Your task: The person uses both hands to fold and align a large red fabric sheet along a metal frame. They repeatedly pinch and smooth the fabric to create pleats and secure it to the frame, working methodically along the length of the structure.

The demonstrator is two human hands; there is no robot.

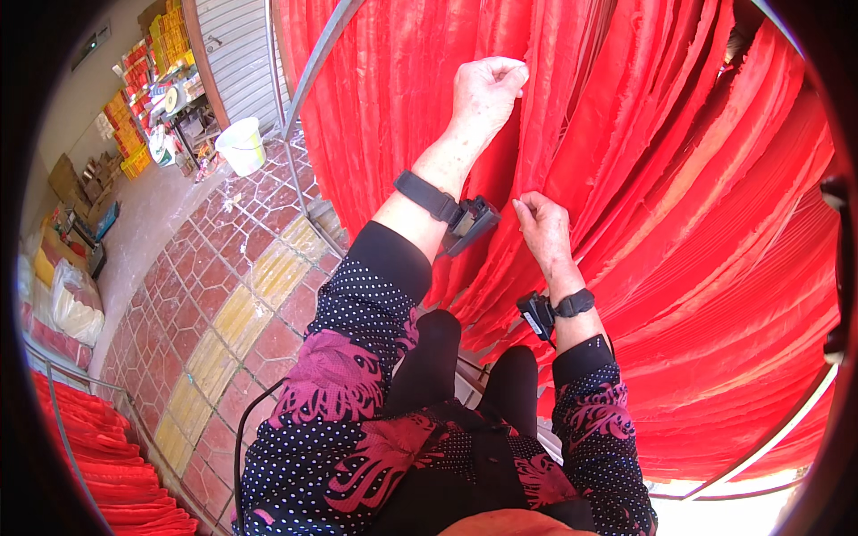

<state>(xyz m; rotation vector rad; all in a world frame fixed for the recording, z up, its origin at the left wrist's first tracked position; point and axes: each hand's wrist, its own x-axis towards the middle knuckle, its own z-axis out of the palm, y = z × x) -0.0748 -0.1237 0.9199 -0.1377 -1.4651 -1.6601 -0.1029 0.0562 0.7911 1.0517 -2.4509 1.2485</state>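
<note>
Large sheets of bright red cloth (617, 295) hang in long, narrow folds over most of the right side and fill the space before me. My left hand (484, 96) is raised at the upper middle, its fingers curled and the thumb pressed to the forefinger at the edge of a fold. Lower and a little to the right, my right hand (545, 228) pinches the edge of a fold between thumb and fingertips. Whether a fine thread is also between the fingers is too small to tell. Each wrist wears a black strap with a small black device.
A grey metal bar (317, 62) runs beside the cloth at upper left. A white bucket (241, 146) stands on the red-tiled floor (201, 295), which a yellow strip crosses. More red cloth (98, 456) is at lower left. Yellow crates (170, 40) and plastic-wrapped bundles line the far left.
</note>
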